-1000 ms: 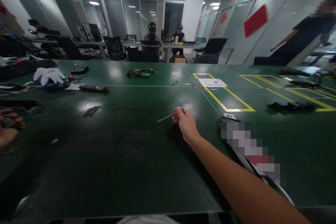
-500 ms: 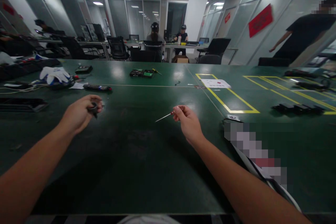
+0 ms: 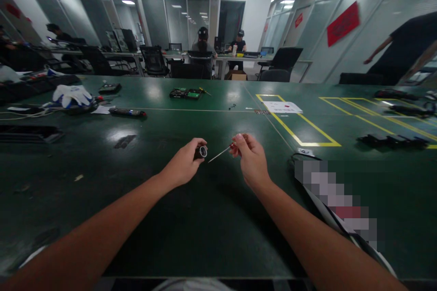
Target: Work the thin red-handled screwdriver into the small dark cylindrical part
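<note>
My left hand is closed around a small dark cylinder with a pale ring at its end; what kind of thing it is I cannot make out. That ringed end faces right. Across from it, my right hand pinches a thin screwdriver by its reddish handle, most of which the fingers hide. The screwdriver's metal shaft slants down to the left, its tip just beside the cylinder and apparently apart from it. Both hands are above the dark green table.
White gloves and a dark pen-shaped tool lie back left. An open green-lined case stands further back. A paper sheet lies near yellow tape. A partly blurred-out bag-like item is beside my right forearm. People are in the background.
My left hand has moved right with the dark cylinder, from the left side to close beside the screwdriver tip. My right hand has shifted slightly right, still holding the screwdriver.
</note>
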{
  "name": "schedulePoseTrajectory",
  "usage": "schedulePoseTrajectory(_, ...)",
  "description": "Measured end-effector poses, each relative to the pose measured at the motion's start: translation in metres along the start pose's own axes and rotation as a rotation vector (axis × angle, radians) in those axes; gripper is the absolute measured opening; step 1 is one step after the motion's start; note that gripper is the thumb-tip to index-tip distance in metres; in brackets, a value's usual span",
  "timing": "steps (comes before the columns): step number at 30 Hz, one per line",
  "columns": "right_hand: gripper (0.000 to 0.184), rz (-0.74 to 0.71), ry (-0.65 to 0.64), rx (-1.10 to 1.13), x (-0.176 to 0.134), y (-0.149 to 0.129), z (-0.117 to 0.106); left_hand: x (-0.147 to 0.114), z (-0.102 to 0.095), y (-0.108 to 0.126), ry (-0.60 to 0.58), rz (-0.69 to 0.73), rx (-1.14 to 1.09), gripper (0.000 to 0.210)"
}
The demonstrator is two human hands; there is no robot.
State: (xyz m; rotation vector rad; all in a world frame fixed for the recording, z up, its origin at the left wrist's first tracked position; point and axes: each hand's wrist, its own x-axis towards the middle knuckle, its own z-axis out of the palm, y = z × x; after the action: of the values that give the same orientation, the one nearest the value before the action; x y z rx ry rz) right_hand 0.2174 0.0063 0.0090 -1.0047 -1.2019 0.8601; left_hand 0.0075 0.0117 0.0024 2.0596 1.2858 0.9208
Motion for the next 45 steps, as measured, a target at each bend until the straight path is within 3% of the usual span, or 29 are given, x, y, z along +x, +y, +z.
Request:
schedulePoseTrajectory(5,0.028,0.000,-0.010,0.027,-0.001,0.000,0.002,-0.005,-0.006,-0.007,0.037,0.029,-0.036,0.031)
schedulePoseTrajectory(20,0.028,-0.040,-0.054,-0.080,-0.002,0.001,0.003,-0.006,0.001,-0.008,0.081,0.048,-0.181,0.037)
schedulePoseTrajectory(24,0.027,-0.006,-0.128,-0.039,-0.002,0.001,0.003,-0.004,0.001,-0.014,0.088,0.040,-0.186,0.039)
schedulePoseTrajectory(28,0.028,0.016,-0.190,0.020,-0.004,0.000,0.005,-0.003,-0.001,-0.017,0.142,0.133,-0.086,0.038)
schedulePoseTrajectory(33,0.037,0.025,-0.120,-0.042,-0.004,0.000,0.004,-0.003,-0.002,-0.018,0.096,0.150,-0.015,0.042)
schedulePoseTrajectory(39,0.019,-0.014,-0.042,-0.058,-0.001,0.002,0.003,-0.003,-0.001,-0.019,0.113,0.107,-0.009,0.046)
schedulePoseTrajectory(45,0.029,0.045,-0.040,-0.027,0.001,0.014,0.004,-0.002,0.005,-0.013,0.079,0.094,0.020,0.048)
